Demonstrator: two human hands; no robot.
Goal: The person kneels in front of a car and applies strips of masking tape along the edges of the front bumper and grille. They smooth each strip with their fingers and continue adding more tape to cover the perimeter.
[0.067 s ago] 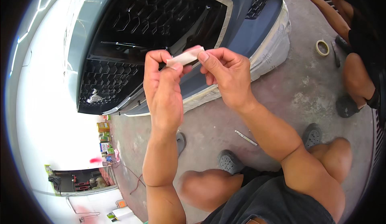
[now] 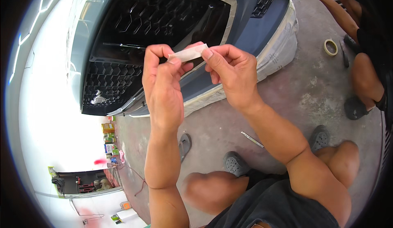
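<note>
Above the concrete floor, in front of the car bumper, a squatting person holds a short strip of pale tape up between both hands. Left hand pinches the strip's left end between thumb and forefinger, the other fingers curled in toward the palm. Right hand pinches the right end, the thumb nail showing on top of the tape and the fingers folded behind it. So the strip bridges the gap between the two hands, tilted a little, its right end higher, and it sits at the level of the fingertips, touching nothing else.

Behind the hands is the black honeycomb grille set in the grey-blue bumper, whose lower edge is wrapped in clear plastic sheet. A roll of tape lies on the floor near the bumper's right corner, well apart from the hands. A thin metal stick lies on the floor below the right forearm, between two grey shoes. Another person's leg shows at the right edge.
</note>
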